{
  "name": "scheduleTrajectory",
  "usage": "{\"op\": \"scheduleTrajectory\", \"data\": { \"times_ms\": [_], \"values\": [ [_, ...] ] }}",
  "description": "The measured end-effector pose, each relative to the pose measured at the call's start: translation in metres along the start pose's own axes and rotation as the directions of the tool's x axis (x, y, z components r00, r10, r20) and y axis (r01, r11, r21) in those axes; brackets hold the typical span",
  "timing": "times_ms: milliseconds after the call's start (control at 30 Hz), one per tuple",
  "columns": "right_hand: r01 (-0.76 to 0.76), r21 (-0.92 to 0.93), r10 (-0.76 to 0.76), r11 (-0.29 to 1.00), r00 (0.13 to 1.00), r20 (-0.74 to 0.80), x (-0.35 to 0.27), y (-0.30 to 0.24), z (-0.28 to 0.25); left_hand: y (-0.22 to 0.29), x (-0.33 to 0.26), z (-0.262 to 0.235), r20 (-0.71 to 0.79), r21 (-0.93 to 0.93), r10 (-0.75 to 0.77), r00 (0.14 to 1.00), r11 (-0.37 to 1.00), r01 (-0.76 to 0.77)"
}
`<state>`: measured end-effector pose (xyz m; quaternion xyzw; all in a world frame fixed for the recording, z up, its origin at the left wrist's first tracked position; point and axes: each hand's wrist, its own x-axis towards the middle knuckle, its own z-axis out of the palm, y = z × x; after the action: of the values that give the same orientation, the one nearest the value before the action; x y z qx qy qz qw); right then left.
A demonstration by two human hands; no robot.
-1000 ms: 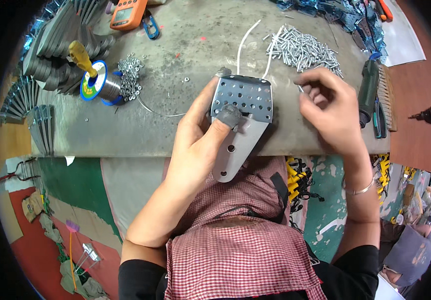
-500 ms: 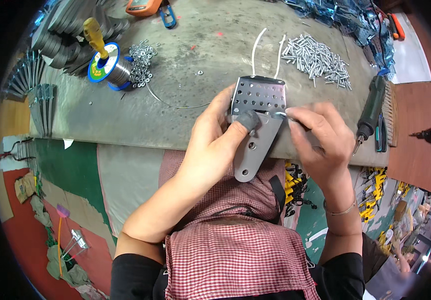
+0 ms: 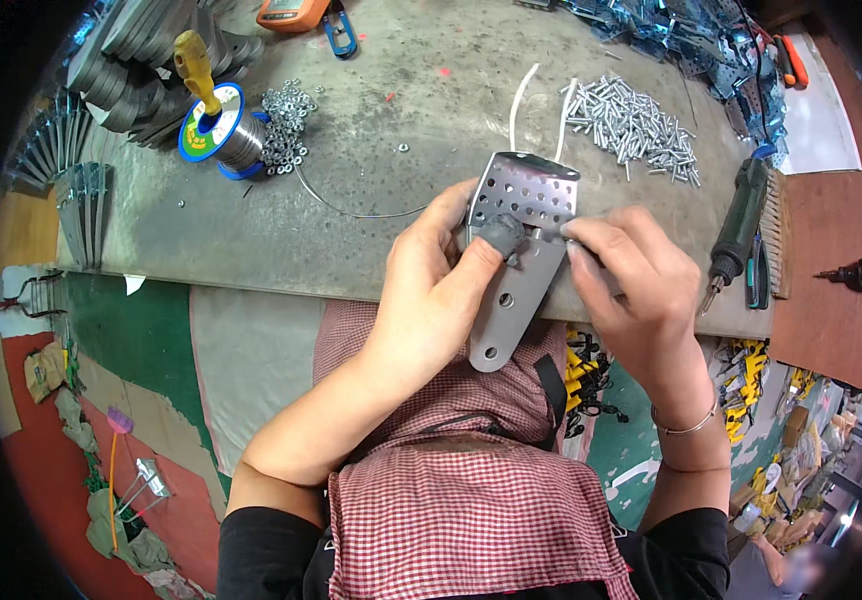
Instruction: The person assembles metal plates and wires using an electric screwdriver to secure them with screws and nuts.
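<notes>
Tabletop (image 3: 351, 262), grey, scuffed, adjoined green floor (image 3: 126, 340); perforated bracket (image 3: 531, 278) overhung front edge, gripped by left hand (image 3: 429, 290); right hand (image 3: 641, 280), fingertips nearly together, contents unclear; nut pile (image 3: 286, 122) lay well apart

smooth matt metal bracket (image 3: 502, 325), glossy perforated metal plate (image 3: 533, 192), cloth apron (image 3: 466, 520)

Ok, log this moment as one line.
left hand: holds metal bracket | right hand: at bracket's right edge | metal pins: piled beyond
</notes>
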<state>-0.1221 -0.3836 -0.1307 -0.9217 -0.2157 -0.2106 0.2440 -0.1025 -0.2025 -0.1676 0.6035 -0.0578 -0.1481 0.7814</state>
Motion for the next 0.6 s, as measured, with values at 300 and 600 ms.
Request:
{"op": "scheduleTrajectory", "data": {
  "times_ms": [300, 600],
  "values": [
    [-0.046, 0.257, 0.042, 0.965, 0.999, 0.019, 0.023, -0.003, -0.011, 0.001, 0.001, 0.004, 0.051, -0.069, -0.058, 0.997, 0.996, 0.061],
    [0.175, 0.212, -0.167, 0.961, 0.984, -0.055, 0.032, -0.005, 0.019, 0.014, -0.004, 0.0, 0.136, 0.011, -0.188, 0.973, 0.982, 0.188]
  ]
}}
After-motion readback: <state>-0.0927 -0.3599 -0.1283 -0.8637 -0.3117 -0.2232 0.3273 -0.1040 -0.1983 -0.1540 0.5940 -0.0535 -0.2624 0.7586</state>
